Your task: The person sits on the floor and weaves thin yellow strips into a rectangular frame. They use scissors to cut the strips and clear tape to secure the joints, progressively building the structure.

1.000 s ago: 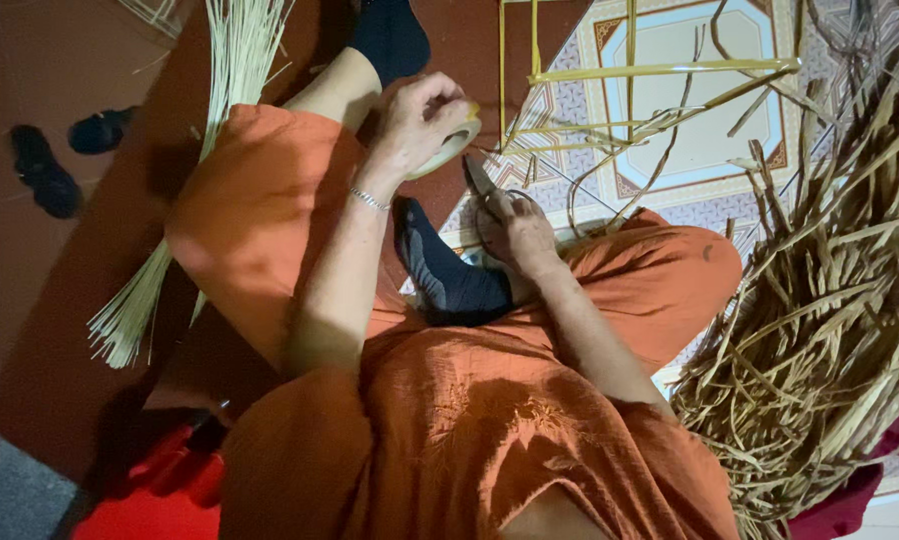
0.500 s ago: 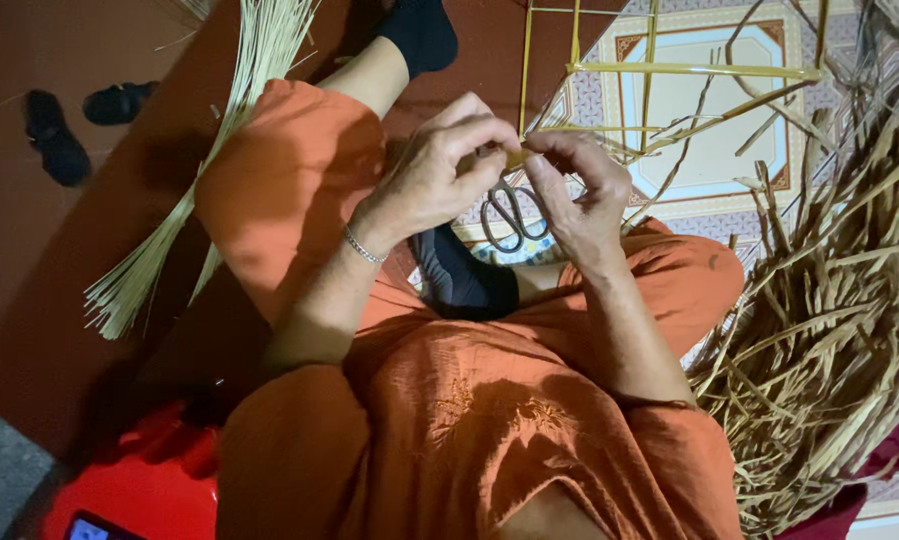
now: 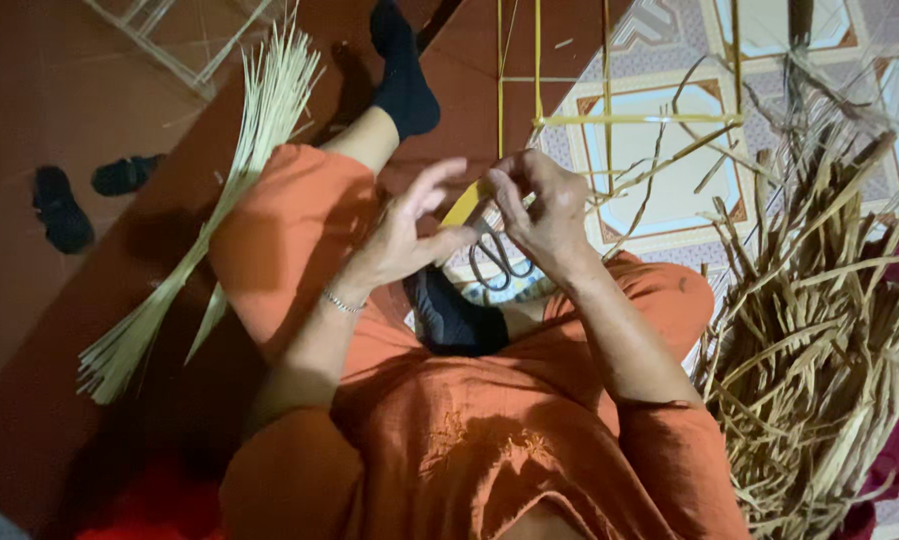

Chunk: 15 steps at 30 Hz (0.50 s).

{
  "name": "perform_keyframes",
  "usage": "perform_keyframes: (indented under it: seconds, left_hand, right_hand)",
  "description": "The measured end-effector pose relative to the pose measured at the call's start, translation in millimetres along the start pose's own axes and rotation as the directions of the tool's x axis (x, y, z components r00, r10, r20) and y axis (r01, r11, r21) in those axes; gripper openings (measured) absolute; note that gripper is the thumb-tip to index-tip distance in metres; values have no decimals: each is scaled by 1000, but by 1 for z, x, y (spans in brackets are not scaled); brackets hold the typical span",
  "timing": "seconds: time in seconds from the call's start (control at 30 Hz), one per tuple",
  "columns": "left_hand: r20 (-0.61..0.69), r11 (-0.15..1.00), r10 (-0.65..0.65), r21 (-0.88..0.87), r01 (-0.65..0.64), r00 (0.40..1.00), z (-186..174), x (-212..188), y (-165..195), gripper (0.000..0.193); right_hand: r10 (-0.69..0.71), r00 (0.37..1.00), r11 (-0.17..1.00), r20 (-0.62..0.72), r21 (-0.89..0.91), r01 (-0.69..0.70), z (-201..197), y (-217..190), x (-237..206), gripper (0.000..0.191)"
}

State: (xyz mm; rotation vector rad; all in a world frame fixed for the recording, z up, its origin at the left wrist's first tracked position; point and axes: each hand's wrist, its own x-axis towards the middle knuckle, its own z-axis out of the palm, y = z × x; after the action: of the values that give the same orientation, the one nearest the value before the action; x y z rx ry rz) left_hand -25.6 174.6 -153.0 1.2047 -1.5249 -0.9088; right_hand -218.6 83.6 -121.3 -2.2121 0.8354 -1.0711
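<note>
I sit on the floor in orange clothes and black socks, with both hands raised together over my lap. My left hand (image 3: pixel 410 232) has its fingers spread, and its thumb and fingers pinch a short yellow strip (image 3: pixel 467 206). My right hand (image 3: pixel 548 203) meets the strip's other end with curled fingers. A pair of dark scissors (image 3: pixel 494 256) hangs below it, looped on its fingers. My crossed foot in a black sock (image 3: pixel 455 318) lies just below the hands.
A bundle of thin pale sticks (image 3: pixel 232 190) lies along my left leg. A big heap of dry flat strips (image 3: pixel 820 330) fills the right. A yellow stick frame (image 3: pixel 610 120) stands ahead on patterned tiles. Two black sandals (image 3: pixel 65 208) lie far left.
My left hand held a pale ring-shaped roll apart from the right; the hands then came together. The left fingers have now spread, and the view has tilted further forward.
</note>
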Motion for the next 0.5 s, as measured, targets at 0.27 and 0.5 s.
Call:
perform_keyframes:
  seconds: [0.27,0.5]
  left_hand:
    - [160,964,206,-204,-172,965,-48,2,-20,33]
    - [249,978,-8,-198,59,968,-116,109,2,34]
  right_hand:
    - [140,990,935,19,327,-138,-20,20,49,12]
    - [212,977,859,-17,479,-178,-65,101,114,5]
